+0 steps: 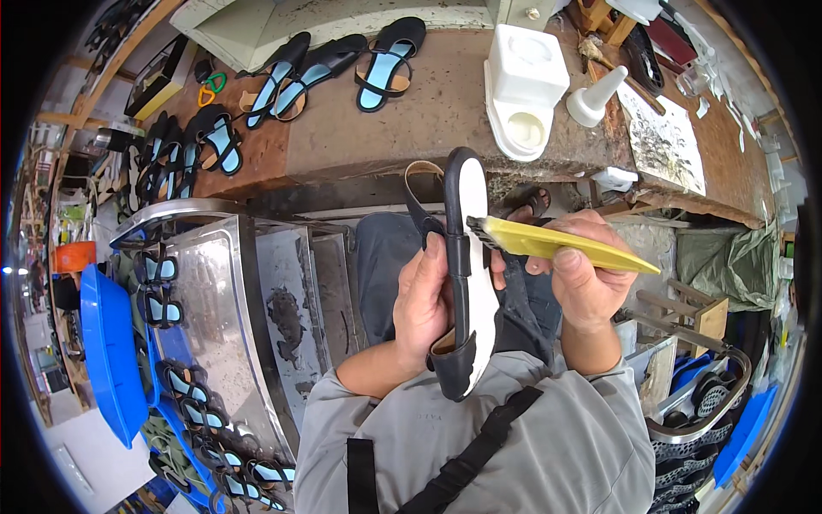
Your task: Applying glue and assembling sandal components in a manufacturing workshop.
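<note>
My left hand (424, 300) grips a black sandal (469, 283) held upright on its edge, its white sole side turned to the right. My right hand (578, 274) holds a yellow-handled brush (561, 246) level, its dark bristles touching the sandal's upper edge. Both hands are above my lap, just in front of the workbench edge.
The brown workbench (385, 128) carries several black sandals with light-blue insoles (385, 60), a white plastic container (524, 86) and a white squeeze bottle (595, 94). A metal rack (214, 283) at my left holds more sandals beside a blue tub (107, 351). More blue trays are at lower right.
</note>
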Demonstrator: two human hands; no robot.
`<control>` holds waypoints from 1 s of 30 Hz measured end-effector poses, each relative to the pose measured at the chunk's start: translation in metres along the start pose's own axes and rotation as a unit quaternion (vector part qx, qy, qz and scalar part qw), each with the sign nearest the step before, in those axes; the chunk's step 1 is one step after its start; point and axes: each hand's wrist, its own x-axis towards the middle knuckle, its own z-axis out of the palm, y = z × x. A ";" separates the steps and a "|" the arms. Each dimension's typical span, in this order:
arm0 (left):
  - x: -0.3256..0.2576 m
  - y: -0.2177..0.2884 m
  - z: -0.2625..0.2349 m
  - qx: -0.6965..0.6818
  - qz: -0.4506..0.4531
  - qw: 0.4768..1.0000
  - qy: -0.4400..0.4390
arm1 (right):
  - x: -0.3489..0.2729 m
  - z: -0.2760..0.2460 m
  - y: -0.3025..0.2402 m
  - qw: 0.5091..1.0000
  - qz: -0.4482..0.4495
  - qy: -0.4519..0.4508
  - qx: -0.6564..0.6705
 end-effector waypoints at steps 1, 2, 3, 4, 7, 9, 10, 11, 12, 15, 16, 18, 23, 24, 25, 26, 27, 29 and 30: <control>-0.001 0.001 0.004 0.003 -0.006 1.000 -0.004 | 0.001 0.004 -0.001 0.999 -0.018 0.008 0.025; -0.001 0.002 0.007 0.001 -0.008 1.000 -0.006 | 0.001 0.005 -0.002 0.998 -0.036 0.015 0.050; -0.003 0.002 0.009 -0.023 -0.008 1.000 -0.006 | 0.004 0.000 0.000 0.995 -0.086 -0.041 -0.007; -0.003 0.002 0.011 -0.047 -0.007 0.999 -0.005 | 0.004 0.000 -0.001 0.995 -0.086 -0.042 -0.009; -0.003 0.002 0.017 -0.041 0.014 0.999 -0.006 | 0.000 -0.004 -0.005 0.983 -0.140 -0.077 -0.085; -0.002 0.001 0.020 -0.039 0.023 0.999 -0.008 | -0.005 -0.005 -0.003 0.983 -0.150 -0.065 -0.081; -0.001 0.000 0.020 -0.040 0.023 0.999 -0.009 | -0.008 -0.006 -0.003 0.983 -0.161 -0.051 -0.075; 0.000 0.001 0.019 -0.043 0.021 0.999 -0.023 | -0.009 -0.008 -0.004 0.982 -0.162 -0.060 -0.077; 0.000 0.001 0.018 -0.045 0.020 0.998 -0.037 | -0.011 -0.008 -0.003 0.982 -0.161 -0.060 -0.078; -0.001 0.004 0.021 -0.032 -0.003 0.999 -0.015 | -0.015 -0.006 -0.009 0.981 -0.151 -0.056 -0.107; 0.000 0.004 0.022 -0.033 -0.005 0.999 -0.016 | -0.016 -0.006 -0.009 0.981 -0.150 -0.056 -0.109; 0.002 0.003 0.024 -0.035 0.013 0.999 -0.030 | -0.019 -0.008 -0.010 0.983 -0.149 -0.051 -0.094; 0.003 0.000 0.025 0.004 0.046 0.998 -0.035 | -0.021 -0.025 -0.014 0.992 -0.104 -0.070 -0.003; 0.002 0.000 0.025 0.012 0.050 0.998 -0.036 | -0.020 -0.026 -0.016 0.995 -0.074 -0.066 0.018; 0.000 0.001 0.027 0.014 0.047 0.998 -0.039 | -0.014 -0.027 -0.016 0.995 -0.085 -0.051 -0.002; -0.003 0.003 0.028 0.030 0.037 0.999 -0.018 | -0.007 -0.029 -0.017 0.995 -0.079 -0.058 -0.014; -0.005 0.005 0.029 0.045 0.028 0.999 0.002 | 0.001 -0.028 -0.016 0.995 -0.077 -0.056 -0.016; -0.005 0.003 0.027 0.044 0.029 0.999 -0.012 | 0.017 -0.022 -0.014 0.997 -0.075 -0.027 0.022; -0.004 0.002 0.026 0.043 0.035 0.998 -0.021 | 0.021 -0.024 -0.013 0.996 -0.077 -0.027 0.021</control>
